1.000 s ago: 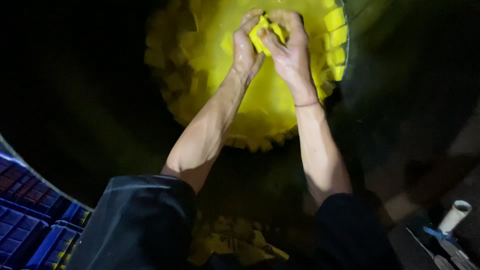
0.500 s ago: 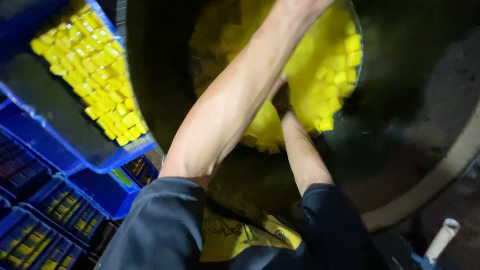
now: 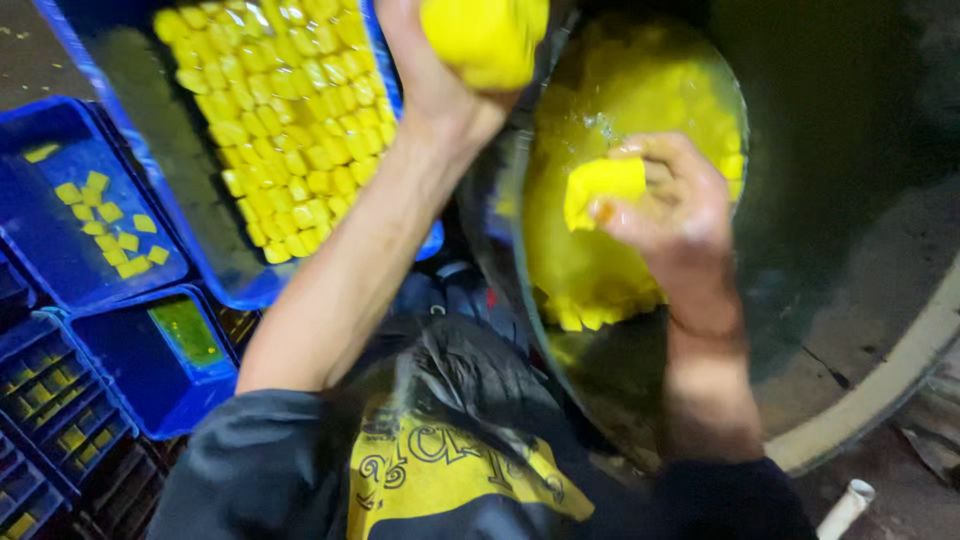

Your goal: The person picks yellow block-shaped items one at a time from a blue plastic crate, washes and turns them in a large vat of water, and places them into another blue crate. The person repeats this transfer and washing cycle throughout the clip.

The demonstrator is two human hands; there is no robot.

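At the top middle of the frame, the left hand (image 3: 440, 90) grasps a yellow block (image 3: 485, 35) beside the blue tray (image 3: 215, 270), so set it down softly, while the right hand (image 3: 680, 215) pinches another block (image 3: 603, 187) over the big yellow tub (image 3: 520, 270).

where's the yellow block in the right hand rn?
Head view, right of centre: the yellow block sits pinched in the right hand, above the vat of yellow liquid.
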